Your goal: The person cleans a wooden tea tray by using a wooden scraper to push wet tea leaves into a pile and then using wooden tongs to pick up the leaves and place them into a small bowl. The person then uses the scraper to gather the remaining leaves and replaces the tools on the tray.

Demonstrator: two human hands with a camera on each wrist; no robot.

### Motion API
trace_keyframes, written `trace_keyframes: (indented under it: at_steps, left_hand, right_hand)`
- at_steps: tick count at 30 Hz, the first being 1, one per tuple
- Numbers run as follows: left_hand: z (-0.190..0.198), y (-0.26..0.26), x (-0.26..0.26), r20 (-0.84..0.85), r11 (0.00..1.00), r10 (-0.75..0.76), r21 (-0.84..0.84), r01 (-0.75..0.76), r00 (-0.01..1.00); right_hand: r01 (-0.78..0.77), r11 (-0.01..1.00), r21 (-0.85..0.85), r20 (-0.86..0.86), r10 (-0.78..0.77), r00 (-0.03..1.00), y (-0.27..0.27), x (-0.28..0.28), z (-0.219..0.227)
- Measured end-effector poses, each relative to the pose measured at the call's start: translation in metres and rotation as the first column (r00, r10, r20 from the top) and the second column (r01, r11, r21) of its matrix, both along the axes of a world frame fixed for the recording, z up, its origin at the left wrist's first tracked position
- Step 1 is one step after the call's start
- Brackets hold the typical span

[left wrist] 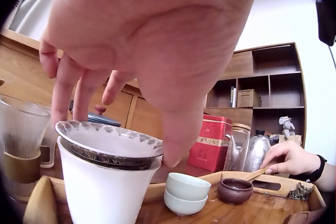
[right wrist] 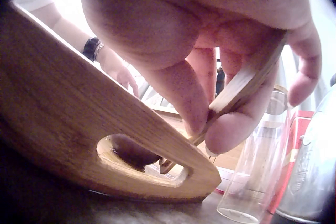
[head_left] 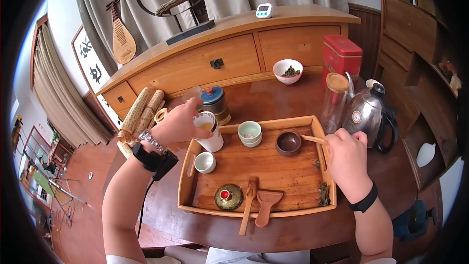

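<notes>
My left hand point(head_left: 178, 120) reaches over a white cup point(left wrist: 102, 190) at the tray's back left. A bowl-shaped piece with a dark patterned rim point(left wrist: 113, 139) sits in the cup's mouth. My spread fingers are behind that rim and my thumb is close by its right side. Yellowish liquid shows inside in the head view. With my right hand point(head_left: 348, 159) I pinch slim wooden tea tongs point(right wrist: 244, 85) over the tray's right edge. Their tip is at the rim of a small dark brown cup point(head_left: 288, 143).
On the wooden tray point(head_left: 234, 171) are two stacked pale green cups point(head_left: 249, 133), another small cup point(head_left: 205, 162), a green lid point(head_left: 228, 197), a brush point(head_left: 249, 200) and a small wooden shovel point(head_left: 266, 205). A glass cylinder point(head_left: 335, 105) and steel kettle point(head_left: 365, 112) stand close by my right hand.
</notes>
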State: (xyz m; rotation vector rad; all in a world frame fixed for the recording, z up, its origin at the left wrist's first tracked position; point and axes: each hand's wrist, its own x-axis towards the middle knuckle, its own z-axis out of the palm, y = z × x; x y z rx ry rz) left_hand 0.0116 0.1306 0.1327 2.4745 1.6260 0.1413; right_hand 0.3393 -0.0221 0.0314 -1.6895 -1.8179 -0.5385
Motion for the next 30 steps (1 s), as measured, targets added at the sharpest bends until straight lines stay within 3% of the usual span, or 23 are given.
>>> trace_keyframes:
  at_steps: [6, 9, 11, 14, 17, 18, 19, 21, 30]
  left_hand:
    - [-0.007, 0.003, 0.000, -0.022, 1.000, 0.000, -0.013, 0.000, 1.000]
    - [-0.009, 0.004, -0.001, 0.033, 0.994, -0.075, 0.081, 0.072, 0.997]
    - [0.004, -0.007, 0.003, 0.239, 0.948, -0.151, 0.311, 0.071, 0.959]
    - [0.017, -0.030, 0.007, 0.232, 0.772, -0.270, 0.633, 0.066, 0.934]
    - [0.018, -0.061, 0.011, 0.173, 0.806, -0.342, 0.560, 0.193, 0.924]
    - [0.013, -0.068, 0.011, 0.165, 0.829, -0.376, 0.501, 0.251, 0.912]
    - [0.008, -0.079, 0.011, 0.087, 0.886, -0.305, 0.391, 0.249, 0.948]
    - [-0.005, -0.096, 0.011, -0.011, 0.884, -0.396, 0.267, 0.385, 0.918]
    - [-0.046, -0.120, 0.010, -0.141, 0.901, -0.418, 0.060, 0.429, 0.898]
  right_hand:
    - [-0.010, 1.000, 0.005, -0.008, 0.011, 1.000, 0.000, 0.000, 0.001]
    - [-0.013, 1.000, -0.003, -0.007, 0.013, 1.000, 0.000, 0.001, 0.001]
    - [-0.006, 1.000, -0.021, 0.002, 0.006, 1.000, 0.000, 0.001, 0.001]
    - [-0.006, 1.000, -0.007, 0.005, 0.006, 1.000, 0.000, 0.001, 0.000]
    - [-0.008, 1.000, -0.005, 0.008, 0.008, 1.000, 0.000, 0.001, -0.001]
    - [-0.008, 1.000, -0.009, 0.006, 0.008, 1.000, 0.000, 0.001, -0.001]
    - [-0.008, 1.000, -0.008, 0.009, 0.008, 1.000, 0.000, 0.001, -0.001]
    - [-0.011, 1.000, -0.011, 0.011, 0.011, 1.000, 0.000, 0.000, -0.001]
    - [-0.006, 1.000, -0.010, 0.014, 0.006, 1.000, 0.000, 0.000, -0.002]
